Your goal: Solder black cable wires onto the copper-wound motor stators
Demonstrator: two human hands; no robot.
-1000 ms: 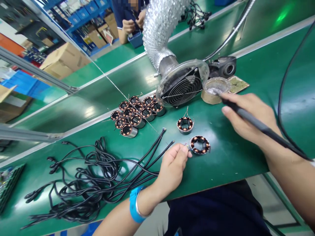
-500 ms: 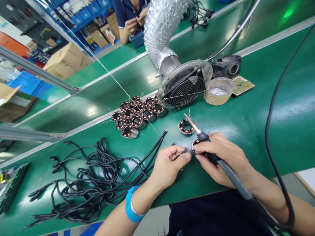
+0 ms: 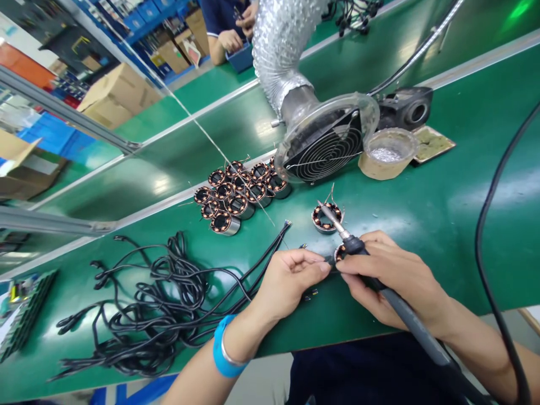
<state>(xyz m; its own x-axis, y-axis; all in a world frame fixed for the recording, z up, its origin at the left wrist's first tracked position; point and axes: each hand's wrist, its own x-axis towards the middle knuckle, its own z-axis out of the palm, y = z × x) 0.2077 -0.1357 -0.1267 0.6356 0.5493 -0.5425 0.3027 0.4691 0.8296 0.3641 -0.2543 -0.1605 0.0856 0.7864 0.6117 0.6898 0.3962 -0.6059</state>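
My right hand (image 3: pixel 392 275) is wrapped round a soldering iron (image 3: pixel 358 250), its metal tip pointing up and left. The fingers of the same hand also touch a small copper-wound ring (image 3: pixel 339 253), mostly hidden behind the iron. Beside it my left hand (image 3: pixel 291 278) pinches something thin and dark at the ring's left side, too small to make out. Another wound ring (image 3: pixel 327 217) stands just beyond the iron's tip. Black cables (image 3: pixel 177 304) lie tangled to the left, some stripped ends near my left hand.
Several wound rings (image 3: pixel 225 223) stand in a group at the back. A fume fan (image 3: pixel 327 152) on a silver duct (image 3: pixel 287 50), a round tub (image 3: pixel 386 154) and a sponge tray (image 3: pixel 432 144) stand behind. Across the bench, a person's hands (image 3: pixel 238 34) hold something small.
The view has shifted slightly, so most things sit a little further right. The iron's tip now appears over the near standing ring. My hands keep their grips close together.
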